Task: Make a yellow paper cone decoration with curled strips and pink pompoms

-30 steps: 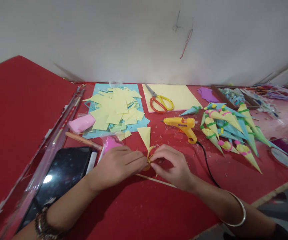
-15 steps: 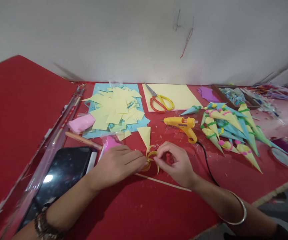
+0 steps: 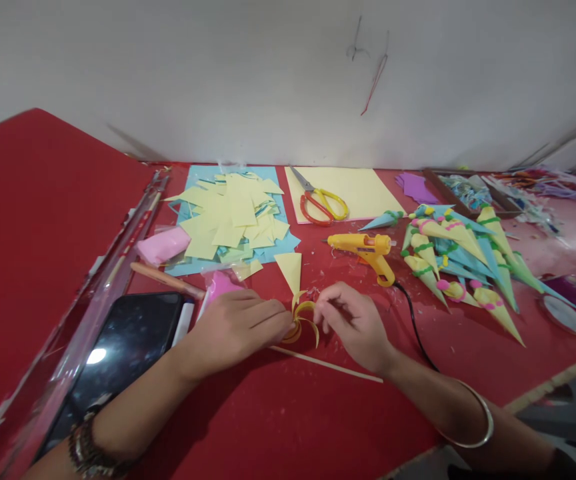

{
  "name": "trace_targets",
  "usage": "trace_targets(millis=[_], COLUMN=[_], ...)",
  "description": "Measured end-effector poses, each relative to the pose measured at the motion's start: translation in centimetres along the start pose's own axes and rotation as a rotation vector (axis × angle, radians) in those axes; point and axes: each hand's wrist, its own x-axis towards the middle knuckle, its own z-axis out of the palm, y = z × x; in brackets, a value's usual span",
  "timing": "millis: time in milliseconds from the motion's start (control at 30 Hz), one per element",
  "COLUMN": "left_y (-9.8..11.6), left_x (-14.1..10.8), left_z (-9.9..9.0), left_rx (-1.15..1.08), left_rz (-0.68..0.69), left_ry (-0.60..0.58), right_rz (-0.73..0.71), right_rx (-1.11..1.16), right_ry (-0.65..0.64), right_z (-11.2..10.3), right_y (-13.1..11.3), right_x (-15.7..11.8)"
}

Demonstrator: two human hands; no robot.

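Observation:
A curled yellow paper strip piece (image 3: 307, 307), with several thin arching ends and a round coil, lies on the red table. My left hand (image 3: 245, 327) is closed, its fingertips pinching the piece at its left side. Just to the right, my right hand (image 3: 353, 327) has its fingers bent together beside the curled ends; what they hold, if anything, is hidden. A pale yellow paper cone-like piece (image 3: 289, 272) points down toward the strips. Below the hands, a long thin pale strip (image 3: 331, 365) runs to the right, its left end near my left hand.
Around stand a yellow glue gun (image 3: 363, 250) with black cord, scissors (image 3: 318, 200) on cream paper, and a pile of yellow paper pieces (image 3: 233, 213). Several decorated cones (image 3: 448, 250) lie right. A phone (image 3: 128, 340) and wooden stick (image 3: 165, 279) lie left.
My right hand has drawn slightly back from the curled strips, and its fingers have bent closer together. One curled end now stands free. My left hand has stayed put.

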Motion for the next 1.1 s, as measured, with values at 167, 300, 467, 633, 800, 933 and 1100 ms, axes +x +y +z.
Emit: trace_targets(millis=[167,300,467,633,800,933,1100], left_y=[-0.01,-0.04,-0.05,-0.05,-0.02,-0.04,-0.05], left_x=[0.0,-0.02,0.02,0.05,-0.09,-0.16,-0.05], left_z=[-0.03,0.0,-0.05,-0.06,-0.03,0.01,-0.08], left_rx=[0.002,-0.003,-0.006,0.001,0.019,0.016,0.01], left_rz=[-0.006,-0.006,-0.005,0.004,-0.028,-0.028,-0.017], left_ry=[-0.001,-0.002,0.005,0.033,-0.023,-0.018,0.029], right_rz=[0.007,-0.003,-0.055,-0.054,0.013,0.051,-0.004], right_rx=[0.03,0.049,0.007,0.007,0.066,0.083,0.0], right_ry=[0.032,-0.021,0.043,0.097,0.088,0.03,-0.022], right_z=[0.05,-0.28,-0.29,0.03,0.06,-0.14,-0.41], right_y=[0.18,0.04,0.06,0.31,0.2,0.11,0.1], right_x=[0.13,0.13,0.32,0.42,0.25,0.13,0.21])
